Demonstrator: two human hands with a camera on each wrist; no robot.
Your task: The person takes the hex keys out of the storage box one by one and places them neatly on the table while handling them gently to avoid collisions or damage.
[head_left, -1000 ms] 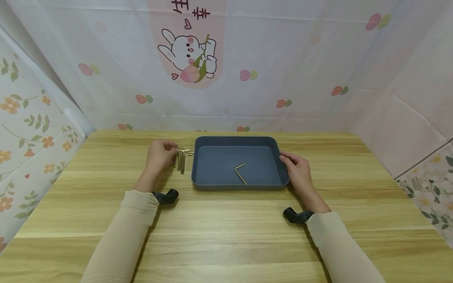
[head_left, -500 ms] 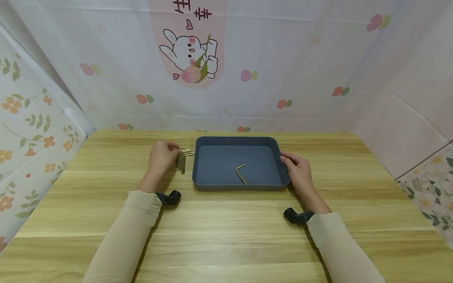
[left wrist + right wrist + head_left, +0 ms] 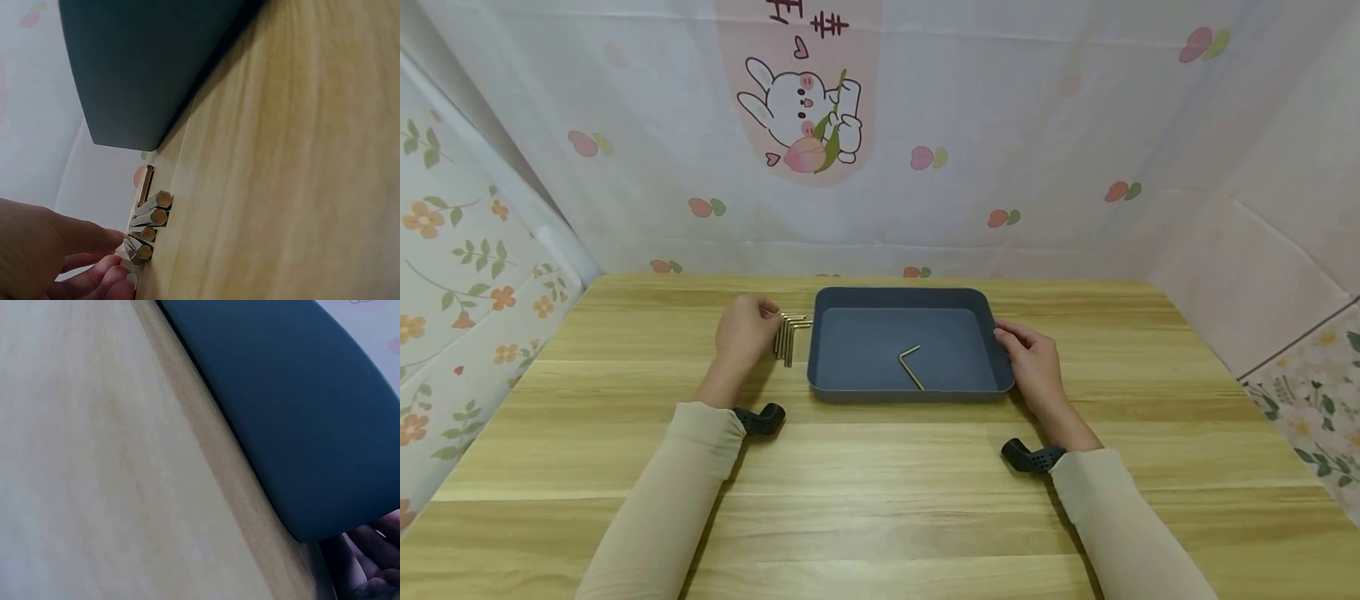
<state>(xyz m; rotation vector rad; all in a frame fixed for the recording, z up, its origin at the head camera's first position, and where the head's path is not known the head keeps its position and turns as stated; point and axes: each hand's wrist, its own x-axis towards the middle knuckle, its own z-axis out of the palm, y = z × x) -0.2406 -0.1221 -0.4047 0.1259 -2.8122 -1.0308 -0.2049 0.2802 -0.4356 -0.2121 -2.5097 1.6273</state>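
My left hand (image 3: 747, 329) is at the left side of a row of several brass-coloured hex keys (image 3: 789, 343) lying on the table. In the left wrist view, the thumb and fingers pinch the outermost hex key (image 3: 132, 256) of the row; its far part is hidden by the fingers. The row stands just left of a shallow dark blue-grey tray (image 3: 857, 354). Inside the tray lies a single hex key (image 3: 910, 368), bent end upward. My right hand (image 3: 1033, 358) grips the tray's right wall, thumb at the rim; its other fingers are mostly hidden.
A wood-grain table (image 3: 880, 492) bears everything. Behind it hangs a white curtain (image 3: 955, 100) with a printed rabbit and fruit shapes. Floral cloth (image 3: 467, 333) covers the left side. Each wrist wears a black camera mount (image 3: 760, 419).
My left hand has moved slightly right with a hex key, bringing it up against the others in the row. The right hand and tray stay where they were.
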